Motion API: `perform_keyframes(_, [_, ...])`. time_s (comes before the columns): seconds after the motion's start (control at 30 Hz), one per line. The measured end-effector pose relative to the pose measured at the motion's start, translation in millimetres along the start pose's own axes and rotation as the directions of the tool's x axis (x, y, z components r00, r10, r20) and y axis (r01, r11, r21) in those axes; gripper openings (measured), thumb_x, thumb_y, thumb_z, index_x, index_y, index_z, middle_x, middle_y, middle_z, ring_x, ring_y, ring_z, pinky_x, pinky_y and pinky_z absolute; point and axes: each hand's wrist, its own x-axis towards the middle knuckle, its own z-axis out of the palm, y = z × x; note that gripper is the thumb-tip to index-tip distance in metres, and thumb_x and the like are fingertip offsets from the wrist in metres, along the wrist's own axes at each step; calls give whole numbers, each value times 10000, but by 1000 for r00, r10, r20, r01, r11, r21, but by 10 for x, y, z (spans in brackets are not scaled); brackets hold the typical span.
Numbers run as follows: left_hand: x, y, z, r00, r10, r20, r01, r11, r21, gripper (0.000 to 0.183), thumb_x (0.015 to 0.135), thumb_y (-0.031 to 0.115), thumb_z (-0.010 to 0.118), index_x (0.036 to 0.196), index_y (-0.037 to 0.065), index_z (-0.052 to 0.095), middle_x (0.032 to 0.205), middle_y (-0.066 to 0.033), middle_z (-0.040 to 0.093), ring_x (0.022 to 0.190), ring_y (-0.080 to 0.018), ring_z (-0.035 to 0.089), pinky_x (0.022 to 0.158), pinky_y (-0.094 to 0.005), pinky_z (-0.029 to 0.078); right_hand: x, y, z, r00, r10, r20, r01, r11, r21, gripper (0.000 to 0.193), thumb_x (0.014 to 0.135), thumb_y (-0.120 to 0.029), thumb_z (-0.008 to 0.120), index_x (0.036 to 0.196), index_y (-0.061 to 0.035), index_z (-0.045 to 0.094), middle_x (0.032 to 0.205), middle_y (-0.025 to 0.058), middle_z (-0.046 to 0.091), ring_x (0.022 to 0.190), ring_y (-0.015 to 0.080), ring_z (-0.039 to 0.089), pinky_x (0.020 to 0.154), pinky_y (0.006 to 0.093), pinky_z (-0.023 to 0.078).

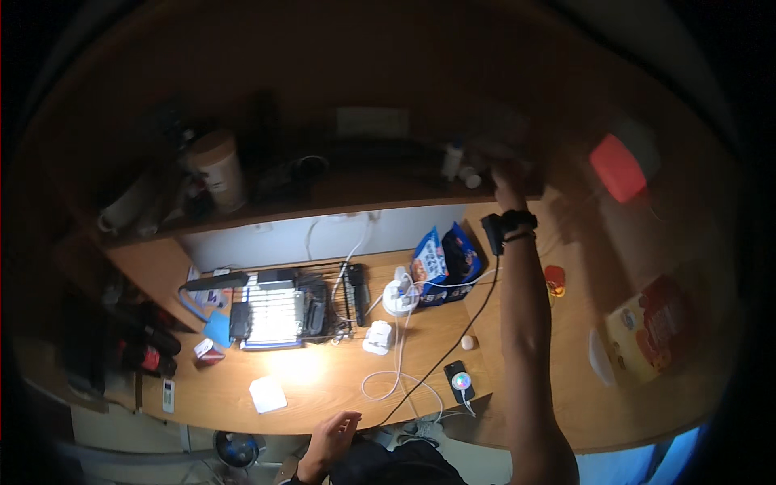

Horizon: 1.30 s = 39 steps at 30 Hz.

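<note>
My right arm stretches far forward, and my right hand [508, 176] is on the dim upper shelf [339, 208] at its right end. Its fingers are dark and blurred, so what they hold, if anything, cannot be made out. Just left of them stand a small white bottle [453, 162] and a small white round item [470, 178]. Beside the dark-banded wrist is a black block [491, 234] with a black cord running to the desk's front edge. My left hand [331, 436] rests near that edge, fingers extended, holding nothing.
On the desk are a white power strip [399, 297] with cables, blue snack bags [444, 263], a phone [459, 380], a white square [267, 394] and a brightly lit wire rack [279, 311]. A yellow-and-red package [647, 331] lies right; dark bottles [145, 356] stand left.
</note>
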Motion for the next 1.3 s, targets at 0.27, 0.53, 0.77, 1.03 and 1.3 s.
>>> perform_keyframes(0.27, [-97, -25, -78, 999, 50, -16, -49, 996, 73, 128, 990, 122, 671, 1107, 87, 710, 932, -141, 763, 777, -307, 756, 684, -386, 590, 337, 352, -158, 968, -164, -190, -124, 348, -929, 319, 963, -259, 703, 1121, 17, 717, 1066, 99, 724, 938, 190, 644, 850, 385, 532])
perform_keyframes(0.53, [-137, -168, -280, 997, 78, 10, -78, 970, 231, 155, 984, 170, 640, 898, 43, 661, 784, -203, 673, 704, -377, 681, 626, -451, 538, -932, -926, 414, 903, -119, -413, 134, 991, 6, 209, 972, -109, 732, 1135, 21, 729, 1073, 111, 745, 1026, 205, 702, 939, 331, 557])
perform_keyframes(0.77, [127, -68, -339, 985, 120, -127, -101, 984, 145, 161, 976, 154, 710, 901, 24, 650, 806, -188, 679, 735, -366, 691, 645, -430, 537, -3163, -1139, 1350, 881, 389, 271, -465, 820, 335, 229, 1051, -149, 572, 1236, -21, 619, 1099, 109, 712, 1007, 191, 687, 920, 331, 559])
perform_keyframes(1.03, [331, -22, -512, 789, 590, -170, -561, 805, 192, 378, 994, 186, 622, 1338, 27, 615, 1386, -191, 631, 1361, -376, 556, 1163, -562, 373, -4761, -1179, 2492, 296, 666, 684, -905, -32, 423, 408, 1135, -344, 407, 1339, -26, 560, 1324, 132, 633, 1202, 213, 611, 1066, 398, 489])
perform_keyframes(1.3, [262, -861, -1200, 984, 24, -176, -9, 996, 88, 597, 1086, 476, 424, 1426, 1, 547, 1321, -275, 618, 1197, -448, 601, 1021, -511, 456, -4399, -1575, 2746, 230, 570, 789, -959, 271, 84, 467, 1140, -336, 412, 1378, 36, 563, 1333, 177, 652, 1266, 208, 619, 1087, 362, 491])
